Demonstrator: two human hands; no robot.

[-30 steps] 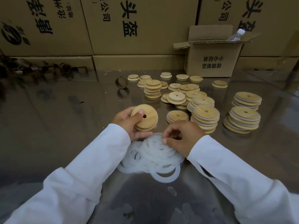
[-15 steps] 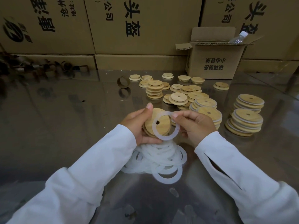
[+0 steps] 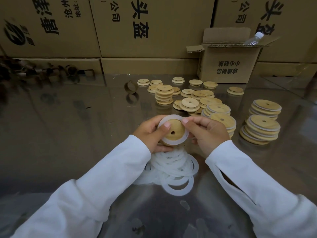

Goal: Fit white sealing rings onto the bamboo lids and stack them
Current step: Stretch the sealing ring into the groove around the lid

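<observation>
1. At the middle of the table [image 3: 68, 121], just above the ring pile [image 3: 173, 169], the left hand [image 3: 151, 133] grips a lid [image 3: 178, 127] from its 9 o'clock side, with the thumb pressed on its face.
2. The right hand [image 3: 208, 133] pinches the ring [image 3: 173, 143] at the lid's 1 o'clock edge.
3. Half a second ago the ring hung loose in front of the lid. Now it lies round the lid's raised centre.
4. It seems seated all round, though the left thumb hides the 9 o'clock part.
5. This lid therefore looks nearly ready for the ringed stacks [image 3: 262, 129] at 3 o'clock.
6. Bare lids [image 3: 188, 103] still lie at 12 to 1 o'clock, so much of the task remains.
</observation>
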